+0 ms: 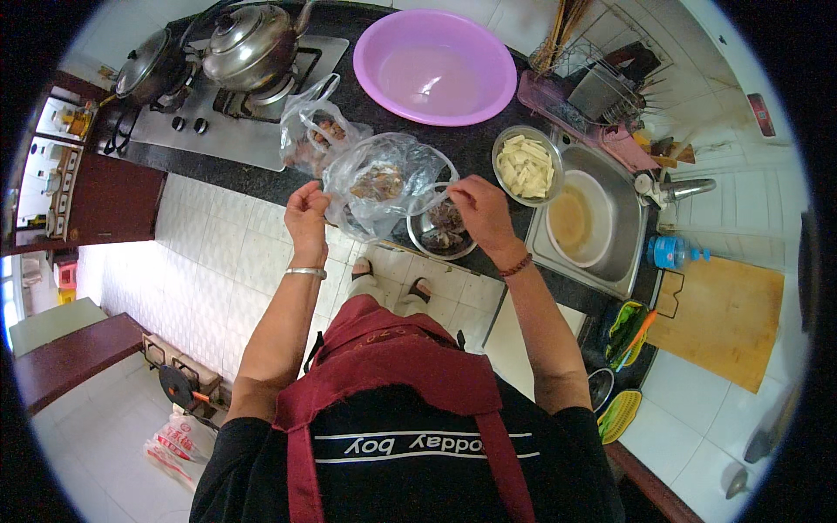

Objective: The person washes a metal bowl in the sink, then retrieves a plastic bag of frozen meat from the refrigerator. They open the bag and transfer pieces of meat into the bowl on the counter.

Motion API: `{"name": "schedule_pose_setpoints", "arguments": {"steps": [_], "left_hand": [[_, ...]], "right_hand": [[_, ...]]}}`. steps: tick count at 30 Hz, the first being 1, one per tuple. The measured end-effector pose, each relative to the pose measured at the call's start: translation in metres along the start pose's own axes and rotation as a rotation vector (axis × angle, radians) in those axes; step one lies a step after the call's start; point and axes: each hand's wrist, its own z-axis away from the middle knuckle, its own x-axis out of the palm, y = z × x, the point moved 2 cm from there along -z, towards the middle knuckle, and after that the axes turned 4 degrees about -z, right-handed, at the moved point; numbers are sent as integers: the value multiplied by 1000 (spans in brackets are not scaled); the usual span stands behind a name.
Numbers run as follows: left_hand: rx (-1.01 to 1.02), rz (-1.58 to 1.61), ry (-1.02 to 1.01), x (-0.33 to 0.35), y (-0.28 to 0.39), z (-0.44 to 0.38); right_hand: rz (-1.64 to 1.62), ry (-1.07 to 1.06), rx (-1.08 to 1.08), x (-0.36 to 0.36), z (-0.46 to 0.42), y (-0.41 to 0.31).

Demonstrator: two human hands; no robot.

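Note:
A clear plastic bag [399, 160] with brown dried food [377, 182] inside is spread between my hands at the counter's front edge. My left hand [306, 208] pinches the bag's left side. On the other side, my right hand [482, 208] grips one of its handles. Partly under the bag and close to my right hand sits a metal bowl [463, 250] of dark, wet-looking food [444, 236]. Behind my left hand lies another clear plastic bag [302, 124], which holds reddish-brown pieces [325, 134].
A pink basin [435, 111] stands behind the bags. On the right, a bowl of pale strips [525, 167] rests by the sink [624, 261], which holds a white basin [605, 222]. A kettle [252, 55] and a lidded pan [140, 68] occupy the gas stove [242, 140]. A cutting board [726, 320] leans at far right.

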Motion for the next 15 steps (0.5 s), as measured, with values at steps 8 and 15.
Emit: {"name": "schedule_pose_setpoints", "arguments": {"steps": [8, 15], "left_hand": [[-227, 11, -251, 23, -16, -12], [-222, -96, -243, 22, -19, -16]], "right_hand": [[-2, -110, -104, 101, -45, -10], [221, -134, -61, 128, -39, 1]]}}
